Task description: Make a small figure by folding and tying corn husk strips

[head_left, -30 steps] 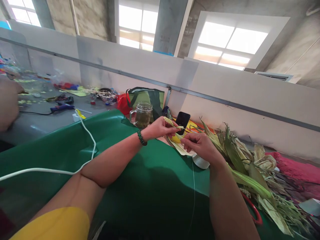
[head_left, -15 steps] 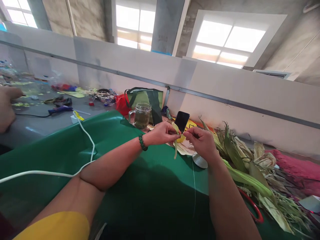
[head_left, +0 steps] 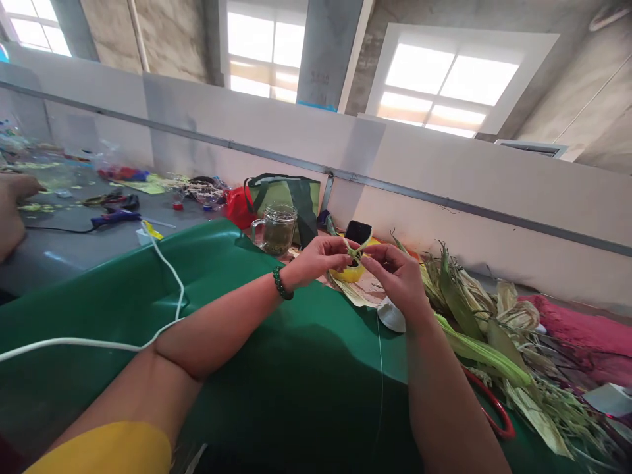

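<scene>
My left hand (head_left: 320, 257) and my right hand (head_left: 397, 276) meet above the green sheet (head_left: 276, 368), both pinching a thin strip of green corn husk (head_left: 356, 251) folded between the fingertips. A green bead bracelet (head_left: 280, 283) circles my left wrist. A thin thread (head_left: 381, 355) hangs down from my right hand, past a white spool (head_left: 392, 317) on the sheet. Under my hands lie a pale husk leaf (head_left: 353, 294) and a yellow piece (head_left: 349, 272). A black phone (head_left: 358, 232) stands just behind my fingers.
A pile of corn husks (head_left: 486, 329) spreads to the right, with red-handled scissors (head_left: 496, 411) and pink cloth (head_left: 577, 329). A glass mug (head_left: 276, 228), a green bag (head_left: 289, 197) and a white cable (head_left: 162, 289) lie left. Another person's hand (head_left: 12, 207) works at the far left.
My hands rose slightly and drew closer together. The husk strip, hanging loose from my left fingers half a second ago, is now folded up between both hands' fingertips.
</scene>
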A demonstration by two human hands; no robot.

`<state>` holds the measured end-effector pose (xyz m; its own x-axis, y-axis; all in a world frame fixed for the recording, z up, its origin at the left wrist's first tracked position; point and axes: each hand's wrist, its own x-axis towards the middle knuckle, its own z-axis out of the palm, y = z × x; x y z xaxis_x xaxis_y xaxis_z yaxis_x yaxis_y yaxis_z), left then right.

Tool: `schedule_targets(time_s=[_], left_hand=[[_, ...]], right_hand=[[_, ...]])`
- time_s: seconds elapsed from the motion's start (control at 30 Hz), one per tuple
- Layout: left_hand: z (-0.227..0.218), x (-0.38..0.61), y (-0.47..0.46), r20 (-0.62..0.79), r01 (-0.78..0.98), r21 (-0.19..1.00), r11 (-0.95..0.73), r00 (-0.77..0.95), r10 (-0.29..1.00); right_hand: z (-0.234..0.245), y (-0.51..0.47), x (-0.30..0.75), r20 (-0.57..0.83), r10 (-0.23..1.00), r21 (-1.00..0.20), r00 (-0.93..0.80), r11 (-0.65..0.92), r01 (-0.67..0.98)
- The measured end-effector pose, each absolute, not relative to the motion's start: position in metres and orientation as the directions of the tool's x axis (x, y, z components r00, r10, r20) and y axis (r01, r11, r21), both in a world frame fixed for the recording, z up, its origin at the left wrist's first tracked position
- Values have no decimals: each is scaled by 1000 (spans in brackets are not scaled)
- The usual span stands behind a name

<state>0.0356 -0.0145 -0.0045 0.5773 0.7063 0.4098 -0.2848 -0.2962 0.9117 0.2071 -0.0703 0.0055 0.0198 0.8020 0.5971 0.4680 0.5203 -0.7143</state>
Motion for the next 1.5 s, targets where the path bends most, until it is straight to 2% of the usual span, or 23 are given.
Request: schedule_targets(time_s=[0.1,0.2,0.4,0.47,0.67,0.97,1.03,1.1,1.17,1.23,1.3,1.4,1.5], left_hand=[[-6,37,-15,453,-252,888,-385,626,634],[-8,39,-15,500,-215,849,-482,621,604],[-7,35,-18,542,15,735,-678,586,602],[-5,34,-18,531,31,740,-672,587,611],[-8,39,-15,515,-67,782,-619,627,584],[-11,37,-13,518,63,753,-655,558,649],[-9,37,-12,500,81,764,-640,552,667],[-8,37,-13,499,97,759,-644,547,672],[-8,37,-14,517,149,720,-678,537,666],[-8,38,-15,536,214,660,-720,538,651],[-10,39,-15,539,254,617,-745,553,635],[-11,39,-15,523,240,627,-741,576,628],[-10,37,-13,545,178,680,-711,526,653]], right_hand=[[5,-70,206,596,803,-743,18,543,392],[3,-69,203,626,779,-726,33,566,391],[0,-69,204,637,762,-730,117,547,410],[1,-67,206,619,775,-752,130,537,381],[2,-63,205,572,807,-806,149,518,288],[-4,-60,212,602,787,-763,136,516,390],[-5,-58,215,644,752,-720,144,531,446],[-4,-58,215,730,672,-621,126,576,531],[-4,-60,214,810,585,-476,32,626,618],[-5,-61,210,832,549,-358,-88,650,670],[-8,-61,206,815,560,-328,-146,655,681],[-11,-59,202,786,606,-407,-122,655,636],[-10,-57,204,743,669,-565,21,609,557]])
